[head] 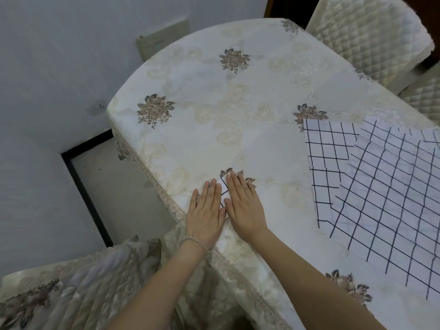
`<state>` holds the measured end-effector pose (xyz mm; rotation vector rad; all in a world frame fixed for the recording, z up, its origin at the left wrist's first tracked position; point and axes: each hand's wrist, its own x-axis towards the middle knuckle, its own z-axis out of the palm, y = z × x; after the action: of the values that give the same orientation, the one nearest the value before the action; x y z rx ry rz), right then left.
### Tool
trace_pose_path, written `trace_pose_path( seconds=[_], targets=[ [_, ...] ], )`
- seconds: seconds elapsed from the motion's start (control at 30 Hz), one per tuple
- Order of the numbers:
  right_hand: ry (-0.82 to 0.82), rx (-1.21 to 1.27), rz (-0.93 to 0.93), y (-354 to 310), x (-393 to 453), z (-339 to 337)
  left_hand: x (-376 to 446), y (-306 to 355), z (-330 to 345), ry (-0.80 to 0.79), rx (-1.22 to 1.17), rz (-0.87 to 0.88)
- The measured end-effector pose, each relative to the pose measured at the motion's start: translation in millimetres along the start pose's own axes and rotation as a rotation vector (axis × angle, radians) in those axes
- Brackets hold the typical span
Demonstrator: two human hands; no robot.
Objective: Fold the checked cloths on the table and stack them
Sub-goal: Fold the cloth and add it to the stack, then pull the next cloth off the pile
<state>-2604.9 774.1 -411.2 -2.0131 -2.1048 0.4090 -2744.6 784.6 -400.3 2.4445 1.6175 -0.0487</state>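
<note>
So one cloth looks done: both hands lie flat, fingers straight, left hand [207,211] and right hand [242,206] side by side pressing a small folded cloth [224,188] near the table [214,110] edge, lower middle of the frame. Plenty left, probably: a pile of unfolded cloths [371,186] sprawls at the right, overlapping, count unclear. Padded chairs [371,36] sit upper right. Nothing blocks the reach across.

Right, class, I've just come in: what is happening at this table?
A person presses both flat hands, left hand and right hand, on a small folded checked cloth near the table's edge. To the right, unfolded checked cloths lie spread and overlapping, not yet folded.
</note>
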Motion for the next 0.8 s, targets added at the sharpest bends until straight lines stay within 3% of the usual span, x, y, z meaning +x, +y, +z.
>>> trace_pose_path(
  seconds=[0.23,0.33,0.4,0.47,0.7,0.8],
  targets=[
    [-0.083,0.015,-0.005,-2,2,-14,2,5,-18,-0.132,0.201,0.022],
    [-0.029,0.066,0.034,3,-2,-41,2,18,-39,0.020,0.164,0.057],
    [0.029,0.095,0.066,15,-18,-62,5,39,-53,0.143,0.117,0.166],
    [0.074,0.096,0.105,37,-46,-80,9,74,-65,0.153,0.074,0.308],
    [0.183,0.063,0.566,152,-182,-107,8,215,-37,-0.052,0.048,0.749],
    [0.139,0.050,0.708,186,-232,-111,-2,263,-18,-0.208,0.105,0.870]
  ],
)
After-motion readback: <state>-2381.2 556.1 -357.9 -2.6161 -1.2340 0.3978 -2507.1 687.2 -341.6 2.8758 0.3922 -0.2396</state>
